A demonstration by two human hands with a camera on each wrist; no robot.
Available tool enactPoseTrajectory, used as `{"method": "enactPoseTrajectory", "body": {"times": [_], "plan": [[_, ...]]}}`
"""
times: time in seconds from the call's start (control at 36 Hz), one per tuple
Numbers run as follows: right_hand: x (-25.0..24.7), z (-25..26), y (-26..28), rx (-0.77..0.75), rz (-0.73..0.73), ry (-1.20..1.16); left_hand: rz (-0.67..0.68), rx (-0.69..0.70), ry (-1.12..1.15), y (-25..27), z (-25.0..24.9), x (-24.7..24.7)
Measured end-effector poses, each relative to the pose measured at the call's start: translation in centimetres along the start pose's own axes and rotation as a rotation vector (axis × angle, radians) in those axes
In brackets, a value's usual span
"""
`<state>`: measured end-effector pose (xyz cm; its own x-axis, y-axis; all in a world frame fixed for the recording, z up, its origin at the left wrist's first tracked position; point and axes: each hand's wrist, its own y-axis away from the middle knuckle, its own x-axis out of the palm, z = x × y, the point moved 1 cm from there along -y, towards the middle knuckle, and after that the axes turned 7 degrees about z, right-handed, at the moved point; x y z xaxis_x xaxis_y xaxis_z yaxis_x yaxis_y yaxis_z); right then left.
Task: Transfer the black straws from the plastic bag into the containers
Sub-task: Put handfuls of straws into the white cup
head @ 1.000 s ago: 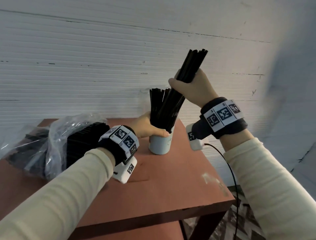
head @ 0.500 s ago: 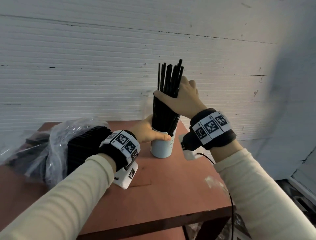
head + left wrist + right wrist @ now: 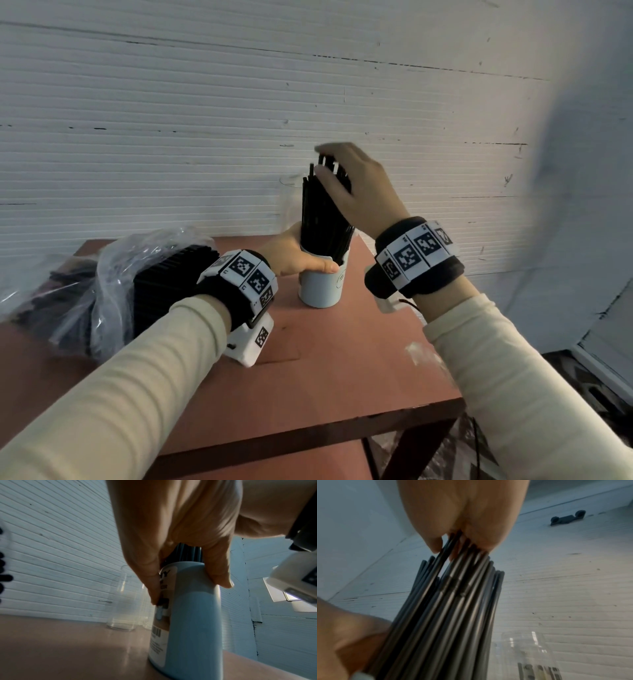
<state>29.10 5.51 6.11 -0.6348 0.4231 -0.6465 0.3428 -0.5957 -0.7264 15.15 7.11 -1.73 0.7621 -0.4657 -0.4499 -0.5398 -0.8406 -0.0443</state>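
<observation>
Left hand [image 3: 294, 255] wraps its fingers and thumb around the rim of the pale blue cup [image 3: 320, 286], centre of the head view, standing on the reddish table [image 3: 325, 359]. A bundle of black straws [image 3: 323, 219] stands upright in that cup. Right hand [image 3: 356, 185] sits over the straw tops, fingers loosely spread and touching the ends, not gripping them. At left of frame the plastic bag [image 3: 102, 274] lies on the table with more straws inside. Behind the cup, a clear glass jar [image 3: 121, 601] stands by the white wall
</observation>
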Motion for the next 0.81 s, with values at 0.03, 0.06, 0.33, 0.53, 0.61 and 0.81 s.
{"method": "enactPoseTrajectory", "body": {"times": [0.03,0.06,0.33,0.53,0.61,0.81], "plan": [[0.2,-0.1,0.2,0.028,0.04,0.008,-0.004,0.0,0.005,0.0,0.0,0.0],[0.3,-0.1,0.4,0.048,0.063,0.005,-0.004,-0.002,0.009,0.0,0.1,0.0],[0.3,0.6,0.7,0.041,0.252,0.188,-0.024,-0.029,0.017,-0.2,0.4,0.0],[0.4,0.7,1.0,0.089,0.252,0.148,-0.049,-0.06,0.036,0.0,0.2,0.3],[0.3,1.0,1.2,0.097,0.222,0.188,-0.051,-0.084,0.031,0.0,0.1,0.5],[-0.3,1.8,1.4,0.102,0.243,0.191,-0.103,-0.187,-0.05,1.6,-0.4,0.8]]}}
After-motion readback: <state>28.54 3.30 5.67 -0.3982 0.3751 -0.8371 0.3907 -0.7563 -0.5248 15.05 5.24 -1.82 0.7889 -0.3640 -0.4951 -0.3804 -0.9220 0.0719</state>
